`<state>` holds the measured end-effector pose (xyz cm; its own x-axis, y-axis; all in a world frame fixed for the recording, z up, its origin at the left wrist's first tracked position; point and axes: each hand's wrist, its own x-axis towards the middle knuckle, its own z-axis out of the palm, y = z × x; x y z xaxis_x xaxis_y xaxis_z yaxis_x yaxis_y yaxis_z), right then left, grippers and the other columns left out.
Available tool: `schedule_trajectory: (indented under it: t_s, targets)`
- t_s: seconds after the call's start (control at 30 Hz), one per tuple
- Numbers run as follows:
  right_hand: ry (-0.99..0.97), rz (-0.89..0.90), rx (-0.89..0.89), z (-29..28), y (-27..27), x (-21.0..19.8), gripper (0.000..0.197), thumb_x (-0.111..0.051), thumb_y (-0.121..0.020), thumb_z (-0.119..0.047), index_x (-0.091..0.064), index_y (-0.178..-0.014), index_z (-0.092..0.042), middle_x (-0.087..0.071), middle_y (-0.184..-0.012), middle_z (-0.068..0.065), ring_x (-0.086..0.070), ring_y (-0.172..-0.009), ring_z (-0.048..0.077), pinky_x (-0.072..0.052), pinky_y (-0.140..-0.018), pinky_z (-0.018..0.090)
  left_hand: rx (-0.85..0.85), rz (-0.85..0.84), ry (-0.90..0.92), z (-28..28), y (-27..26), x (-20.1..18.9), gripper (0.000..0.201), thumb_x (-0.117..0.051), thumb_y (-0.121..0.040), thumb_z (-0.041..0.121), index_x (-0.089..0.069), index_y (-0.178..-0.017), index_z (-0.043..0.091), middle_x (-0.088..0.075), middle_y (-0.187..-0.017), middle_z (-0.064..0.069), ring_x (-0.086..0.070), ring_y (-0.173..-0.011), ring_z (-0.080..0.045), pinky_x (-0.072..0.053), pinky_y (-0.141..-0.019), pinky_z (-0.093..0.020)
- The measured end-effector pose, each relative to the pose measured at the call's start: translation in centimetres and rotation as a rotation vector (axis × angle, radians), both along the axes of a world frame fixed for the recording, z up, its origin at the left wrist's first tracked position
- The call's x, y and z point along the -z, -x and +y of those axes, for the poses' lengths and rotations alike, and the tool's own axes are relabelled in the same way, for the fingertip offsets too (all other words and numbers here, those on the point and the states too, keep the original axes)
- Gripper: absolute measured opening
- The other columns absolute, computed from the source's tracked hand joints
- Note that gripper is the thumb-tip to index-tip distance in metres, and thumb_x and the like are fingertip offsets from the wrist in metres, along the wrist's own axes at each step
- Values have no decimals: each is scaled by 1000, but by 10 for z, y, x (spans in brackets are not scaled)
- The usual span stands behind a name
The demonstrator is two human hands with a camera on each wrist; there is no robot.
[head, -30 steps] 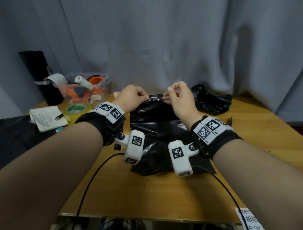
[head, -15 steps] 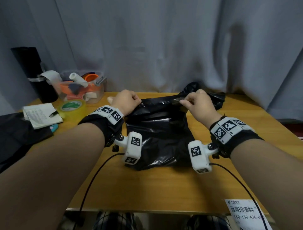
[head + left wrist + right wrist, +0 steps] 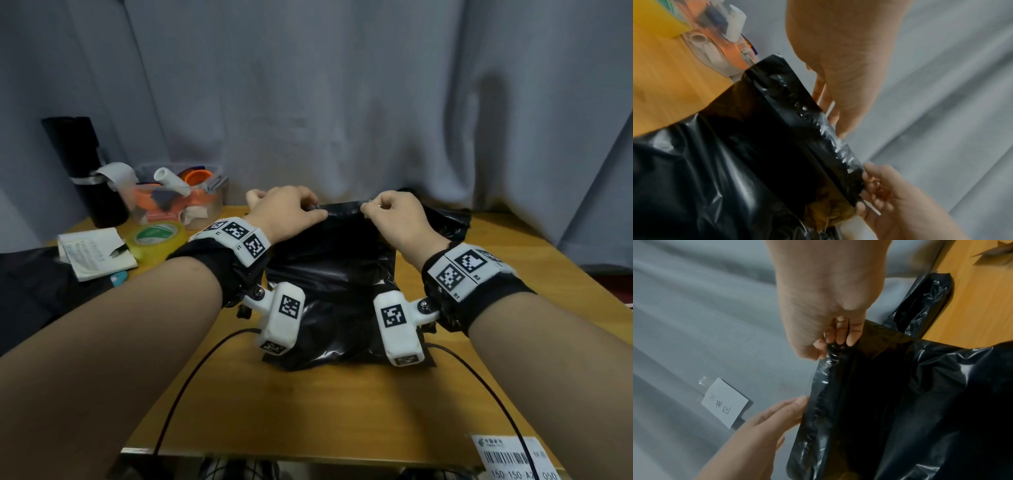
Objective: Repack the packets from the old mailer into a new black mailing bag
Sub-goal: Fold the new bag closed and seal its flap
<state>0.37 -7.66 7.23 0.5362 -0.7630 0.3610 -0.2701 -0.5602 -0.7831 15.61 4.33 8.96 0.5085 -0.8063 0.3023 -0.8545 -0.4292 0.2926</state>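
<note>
The new black mailing bag (image 3: 329, 274) lies on the wooden table (image 3: 308, 404), mouth away from me, and bulges in the middle. My left hand (image 3: 301, 210) grips the left end of its top flap (image 3: 818, 123), thumb in front and fingers behind. At the right end of the same flap my right hand (image 3: 376, 209) pinches with curled fingers (image 3: 840, 337). The flap carries a shiny strip along its length. The crumpled old mailer (image 3: 445, 226) lies just behind the bag on the right. No packets are in sight.
A clear bin of clutter (image 3: 178, 195), a yellow tape roll (image 3: 156, 236), a folded paper (image 3: 96, 253) and a black roll (image 3: 85, 171) stand at the back left. A grey curtain (image 3: 342, 102) hangs close behind. A shipping label (image 3: 510, 455) lies at the front right edge.
My right hand swept out to the right along the bag's top edge, then came back to its right corner. My left hand stayed at the left end.
</note>
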Motion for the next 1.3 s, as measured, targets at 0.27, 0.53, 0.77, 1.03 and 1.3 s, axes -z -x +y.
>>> schedule_trajectory:
  t_s: [0.27, 0.53, 0.77, 1.03, 1.3]
  targets:
    - [-105, -37, -28, -5, 15, -8, 34, -62, -84, -26, -62, -81, 7, -60, -80, 10, -54, -74, 16, -51, -77, 39, 14, 17, 19, -32, 19, 2, 19, -51, -91, 44, -62, -83, 31, -62, -85, 8, -57, -105, -16, -22, -88, -38]
    - [-100, -60, 115, -41, 69, 6, 30, -64, -88, -25, -69, -81, 3, -65, -79, 13, -55, -72, 15, -44, -66, 24, -104, 116, 37, -41, 20, 22, 22, -51, -91, 43, -62, -79, 30, -64, -89, 10, -55, -102, -17, -22, -89, -39]
    - [-262, 40, 320, -60, 114, 60, 17, -63, -89, -18, -65, -73, -10, -66, -84, 7, -59, -82, 19, -46, -82, 35, -129, 165, -31, -39, 28, 47, 27, -53, -90, 41, -60, -68, 26, -57, -74, 12, -51, -90, -14, -18, -79, -36]
    - [-148, 510, 381, -65, 122, 91, 16, -61, -87, -27, -68, -95, -15, -67, -98, 6, -61, -97, 25, -52, -87, 41, -115, 199, -14, -34, 32, 52, 24, -53, -90, 42, -66, -80, 24, -66, -86, 7, -54, -94, -17, -18, -81, -37]
    - [6, 943, 162, -44, 112, 90, 34, -57, -89, -36, -66, -108, -9, -65, -106, 9, -58, -102, 26, -47, -93, 38, -78, 196, -1, -33, 41, 49, 27, -54, -89, 43, -60, -70, 26, -62, -82, 9, -50, -89, -14, -17, -80, -35]
